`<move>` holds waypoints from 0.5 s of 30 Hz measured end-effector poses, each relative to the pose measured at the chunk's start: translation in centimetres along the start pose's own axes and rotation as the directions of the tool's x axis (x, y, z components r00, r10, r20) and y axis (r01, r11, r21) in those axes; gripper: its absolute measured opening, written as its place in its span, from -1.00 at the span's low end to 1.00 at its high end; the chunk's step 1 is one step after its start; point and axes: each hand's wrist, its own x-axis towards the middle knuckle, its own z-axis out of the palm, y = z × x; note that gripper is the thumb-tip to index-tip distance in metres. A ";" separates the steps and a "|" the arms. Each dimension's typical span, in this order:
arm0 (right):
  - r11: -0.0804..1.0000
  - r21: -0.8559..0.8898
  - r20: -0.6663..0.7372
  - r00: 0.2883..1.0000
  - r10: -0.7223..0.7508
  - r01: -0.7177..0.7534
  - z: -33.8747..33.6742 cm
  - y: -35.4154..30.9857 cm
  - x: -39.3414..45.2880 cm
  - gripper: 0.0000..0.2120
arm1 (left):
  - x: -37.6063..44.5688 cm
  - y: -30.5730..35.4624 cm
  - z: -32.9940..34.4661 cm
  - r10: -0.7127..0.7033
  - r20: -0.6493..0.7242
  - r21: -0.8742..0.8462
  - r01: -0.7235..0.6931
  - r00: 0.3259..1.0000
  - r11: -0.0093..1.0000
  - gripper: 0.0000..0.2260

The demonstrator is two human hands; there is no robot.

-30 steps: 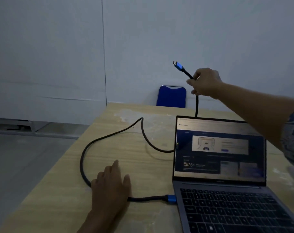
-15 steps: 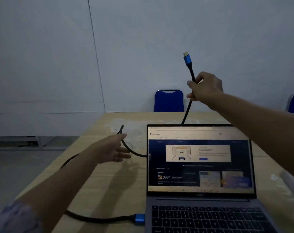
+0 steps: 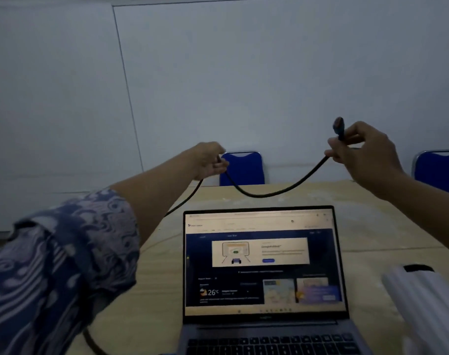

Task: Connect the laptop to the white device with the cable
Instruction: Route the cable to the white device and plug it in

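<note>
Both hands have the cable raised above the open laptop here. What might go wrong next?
1. The cable sags between the left hand and right hand, just above the laptop lid; lowering it may snag or tip the screen.
2. The white device sits at the frame's right edge, its port unseen, so the plug may need reorienting.

I hold a thick black braided cable (image 3: 274,193) up in the air behind my open grey laptop (image 3: 265,278). My right hand (image 3: 367,152) pinches it just below its blue-collared plug (image 3: 338,125), which points upward. My left hand (image 3: 209,160) grips it further along, so the cable sags in a curve between my hands above the pale wooden table (image 3: 387,226). A white ribbed device (image 3: 428,303) lies right of the laptop.
</note>
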 end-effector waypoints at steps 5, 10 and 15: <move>0.977 -0.186 -0.022 0.993 -0.114 0.108 -6.0 1.8 -2.1 -0.86 | -0.2 2.1 8.0 0.067 0.075 0.040 -0.070 0.995 0.997 -0.62; 0.938 -0.308 -0.013 0.985 -0.171 0.159 -12.4 3.2 -4.6 -0.90 | -0.6 1.7 16.5 0.086 0.140 0.032 -0.091 0.986 0.995 -0.52; 0.917 -0.381 0.015 0.993 -0.119 0.116 -17.7 5.4 -7.8 -0.84 | -0.5 -1.4 23.6 0.016 0.262 0.107 -0.046 0.965 0.993 -0.48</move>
